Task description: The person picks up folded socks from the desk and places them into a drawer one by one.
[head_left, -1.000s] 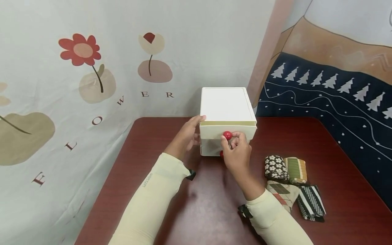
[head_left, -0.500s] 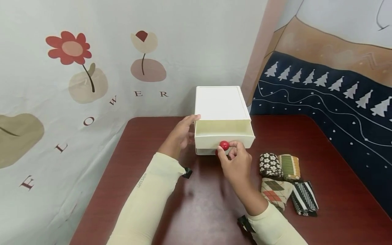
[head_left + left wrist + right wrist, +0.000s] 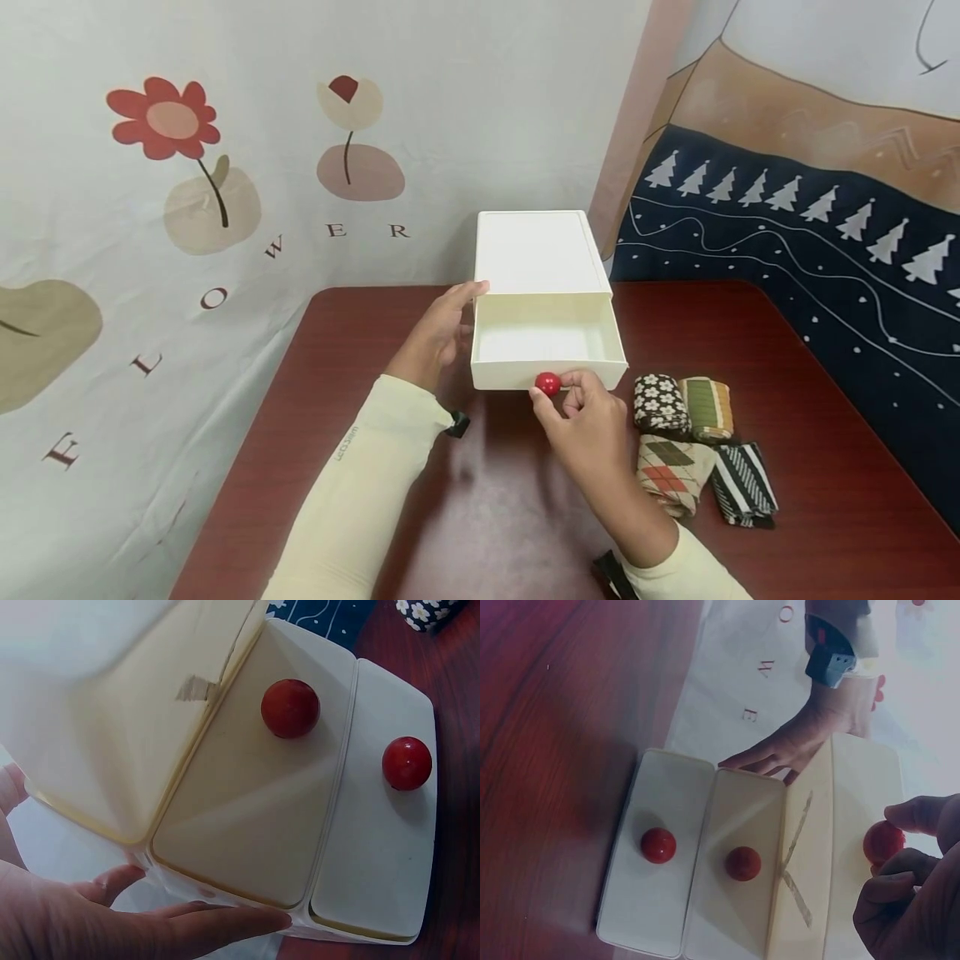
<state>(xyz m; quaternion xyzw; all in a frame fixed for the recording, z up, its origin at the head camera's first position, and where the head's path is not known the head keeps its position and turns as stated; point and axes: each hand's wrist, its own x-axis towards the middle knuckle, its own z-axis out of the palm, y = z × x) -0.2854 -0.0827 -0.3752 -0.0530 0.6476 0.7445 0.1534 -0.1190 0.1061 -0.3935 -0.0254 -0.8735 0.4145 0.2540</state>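
Head view is showing a white drawer unit (image 3: 536,250) standing on the dark red table (image 3: 480,500) near its far edge, with its top drawer (image 3: 547,343) sitting pulled out toward the person, its white inside showing. The right hand (image 3: 585,417) is pinching the red knob (image 3: 547,384) at the middle of that drawer's front, thumb and fingertips curled around it. The left hand (image 3: 442,329) is resting against the unit's left side with its fingers straight, the fingertips lying at the top left corner where the drawer leaves the case.

Left wrist view is looking at the unit from below the pulled-out drawer: the flat fingers (image 3: 217,926) are lying along the side of the case, and two lower drawer fronts, each carrying a red knob (image 3: 290,708) (image 3: 406,763), are sitting flush and closed. Right wrist view is showing the same two closed fronts, with the third knob (image 3: 883,841) sitting between the curled thumb and fingers at the frame's edge.

Just right of the right hand, four folded patterned cloth bundles are lying together on the table: a dark floral one (image 3: 660,404), a green striped one (image 3: 708,408), an argyle one (image 3: 671,471) and a black-and-white striped one (image 3: 742,492).

In the head view the lower drawers are hiding beneath the open one, and the right wrist is being cut off by the bottom edge. What the bundles are cannot be made out.
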